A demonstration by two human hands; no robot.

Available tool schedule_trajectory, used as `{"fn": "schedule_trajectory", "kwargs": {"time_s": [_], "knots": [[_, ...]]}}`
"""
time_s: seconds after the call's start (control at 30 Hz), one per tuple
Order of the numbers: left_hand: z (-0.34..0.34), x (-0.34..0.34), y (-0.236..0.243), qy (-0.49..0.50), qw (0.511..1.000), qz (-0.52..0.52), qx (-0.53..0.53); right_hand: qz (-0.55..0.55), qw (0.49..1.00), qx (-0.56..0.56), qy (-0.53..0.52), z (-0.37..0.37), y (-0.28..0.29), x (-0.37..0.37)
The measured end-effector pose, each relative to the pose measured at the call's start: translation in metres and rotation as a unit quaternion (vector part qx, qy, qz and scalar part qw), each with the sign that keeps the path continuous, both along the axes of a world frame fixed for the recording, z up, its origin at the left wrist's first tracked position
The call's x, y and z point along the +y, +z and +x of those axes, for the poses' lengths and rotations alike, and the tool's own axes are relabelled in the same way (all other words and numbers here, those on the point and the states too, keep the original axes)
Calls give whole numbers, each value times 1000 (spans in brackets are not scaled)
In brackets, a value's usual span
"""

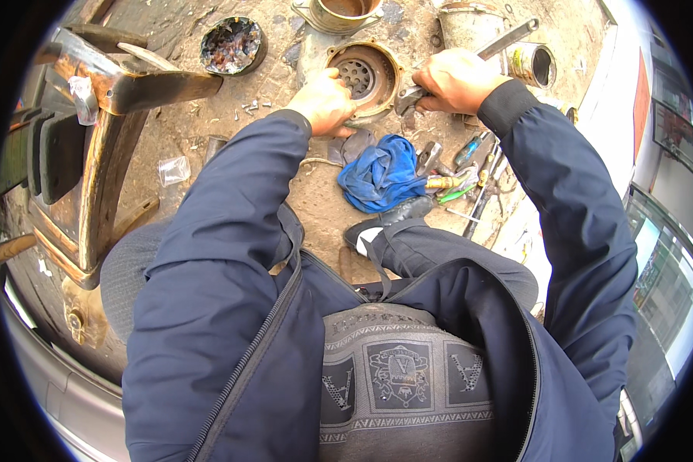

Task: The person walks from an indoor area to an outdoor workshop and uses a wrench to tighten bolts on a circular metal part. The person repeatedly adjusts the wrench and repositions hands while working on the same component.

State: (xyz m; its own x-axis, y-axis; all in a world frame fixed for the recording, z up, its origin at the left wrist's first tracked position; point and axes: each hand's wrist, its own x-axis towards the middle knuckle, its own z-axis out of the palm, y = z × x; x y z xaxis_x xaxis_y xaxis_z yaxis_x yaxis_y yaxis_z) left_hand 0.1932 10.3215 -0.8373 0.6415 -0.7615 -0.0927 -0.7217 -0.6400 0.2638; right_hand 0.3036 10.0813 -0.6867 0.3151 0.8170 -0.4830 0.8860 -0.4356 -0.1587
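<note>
A round rusty metal housing point(383, 85) with a perforated centre lies on the dirty floor in front of me. My left hand point(322, 106) has its fingers curled at the housing's left rim, gripping it. My right hand point(453, 85) grips a long metal wrench point(500, 42) at the housing's right side; its handle angles up to the right, and its jaw is partly hidden by my fingers. Just below the housing lies a crumpled blue cloth point(373, 173), with several hand tools point(470, 158) to its right.
A container of dark mixed bits point(231, 48), a flanged metal part point(339, 9), a bucket point(460, 23) and an open can point(540, 65) surround the housing. Worn wooden furniture point(92, 192) stands at left, near a small plastic cup point(174, 171). Small bolts point(250, 109) lie scattered.
</note>
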Motion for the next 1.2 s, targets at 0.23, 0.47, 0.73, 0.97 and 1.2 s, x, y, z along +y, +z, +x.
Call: {"fn": "schedule_trajectory", "kwargs": {"time_s": [0.23, 0.47, 0.73, 0.97, 1.2], "knots": [[0, -1, -2, 9, 1000, 0, -5, 17, 994, -36, 98, 9, 8, 24], [-1, -1, -3, 7, 1000, -8, 3, -65, 997, -32, 19, 12, 19, 22], [-1, -1, -3, 11, 1000, -19, -4, -80, 996, -29, 34, 7, 4, 17], [-2, -1, -4, 10, 1000, -26, -8, -43, 998, 6, 50, 15, -17, 5], [0, -2, -2, 12, 1000, -4, 10, -68, 815, 211, -535, -81, -19, -13]]}}
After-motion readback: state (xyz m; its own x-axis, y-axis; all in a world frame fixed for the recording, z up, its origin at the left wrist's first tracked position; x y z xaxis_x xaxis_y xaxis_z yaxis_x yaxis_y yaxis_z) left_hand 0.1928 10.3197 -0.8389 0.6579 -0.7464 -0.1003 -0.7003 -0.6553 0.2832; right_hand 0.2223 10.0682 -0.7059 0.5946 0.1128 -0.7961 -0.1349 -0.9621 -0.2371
